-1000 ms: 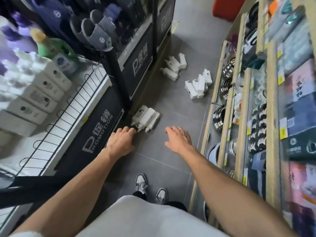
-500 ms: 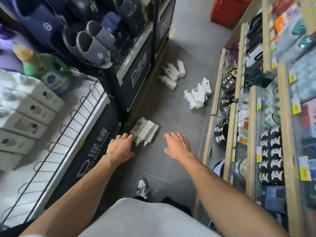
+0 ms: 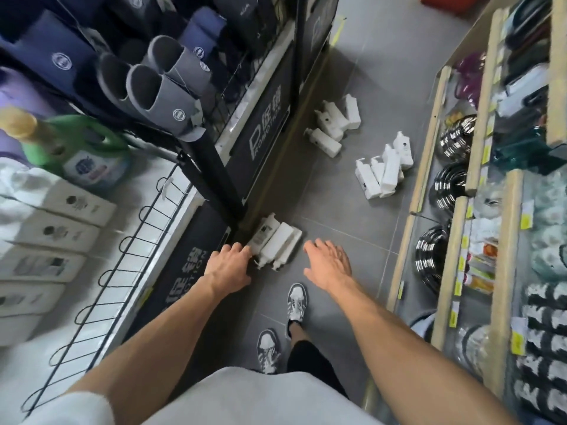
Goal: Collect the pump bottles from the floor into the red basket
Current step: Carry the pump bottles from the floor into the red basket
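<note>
Three white pump bottles (image 3: 276, 242) lie side by side on the grey floor by the foot of a black display stand. My left hand (image 3: 228, 266) hovers just left of them, fingers loosely curled, holding nothing. My right hand (image 3: 329, 263) is spread open to their right, a short gap away. Farther down the aisle lie two more clusters of white pump bottles, one in the middle (image 3: 383, 170) and one beyond it (image 3: 336, 124). A corner of the red basket (image 3: 445, 3) shows at the top edge.
A black promotion stand (image 3: 267, 142) with slippers lines the left side, and a wire-edged shelf (image 3: 101, 271) of white boxes sits nearer. Wooden shelves (image 3: 411, 210) of goods run along the right. My shoes (image 3: 296, 302) stand on the narrow grey aisle.
The view has moved forward and tilted down, so both shoes show and the basket has slid to the top edge. Both hands stay beside the nearest bottles, still empty.
</note>
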The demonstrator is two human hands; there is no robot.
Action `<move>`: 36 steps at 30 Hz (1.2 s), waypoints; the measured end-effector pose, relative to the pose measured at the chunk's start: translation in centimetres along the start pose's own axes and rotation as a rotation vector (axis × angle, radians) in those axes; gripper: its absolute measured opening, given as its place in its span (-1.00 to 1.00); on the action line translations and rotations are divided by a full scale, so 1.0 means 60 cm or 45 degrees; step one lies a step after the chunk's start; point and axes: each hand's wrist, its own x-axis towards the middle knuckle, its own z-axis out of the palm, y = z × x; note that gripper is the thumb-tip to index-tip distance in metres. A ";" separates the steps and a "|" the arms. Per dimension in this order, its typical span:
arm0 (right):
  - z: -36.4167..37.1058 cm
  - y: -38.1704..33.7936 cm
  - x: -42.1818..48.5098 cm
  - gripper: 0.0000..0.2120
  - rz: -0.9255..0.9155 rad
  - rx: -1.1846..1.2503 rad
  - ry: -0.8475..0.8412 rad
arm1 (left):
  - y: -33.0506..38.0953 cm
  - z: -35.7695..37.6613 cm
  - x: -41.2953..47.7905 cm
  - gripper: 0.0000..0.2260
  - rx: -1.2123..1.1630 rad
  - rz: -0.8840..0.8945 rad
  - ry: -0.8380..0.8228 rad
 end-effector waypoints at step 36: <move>0.565 0.054 0.670 -0.47 -0.177 0.023 -0.340 | -0.176 0.454 0.790 -0.44 -0.487 -0.182 -0.177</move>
